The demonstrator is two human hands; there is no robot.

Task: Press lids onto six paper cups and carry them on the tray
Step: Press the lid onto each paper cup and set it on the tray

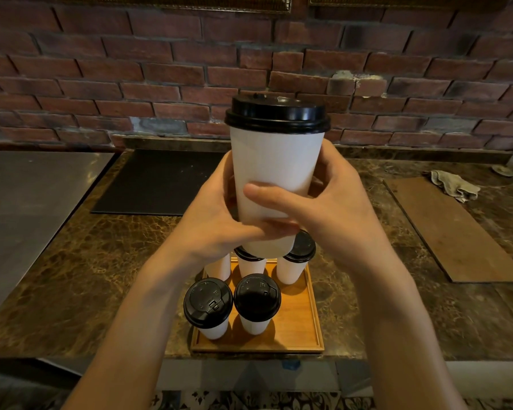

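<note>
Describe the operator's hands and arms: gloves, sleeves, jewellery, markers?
Both the left hand and right hand are bare: no gloves, rings, watch, bands or tracking markers. Forearms are uncovered down to the frame edge, no sleeve in view. Nails are short and unpainted where visible.

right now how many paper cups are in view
6: one lidded cup held up by both hands, five on the wooden tray: two in front, three behind, partly hidden.
</note>
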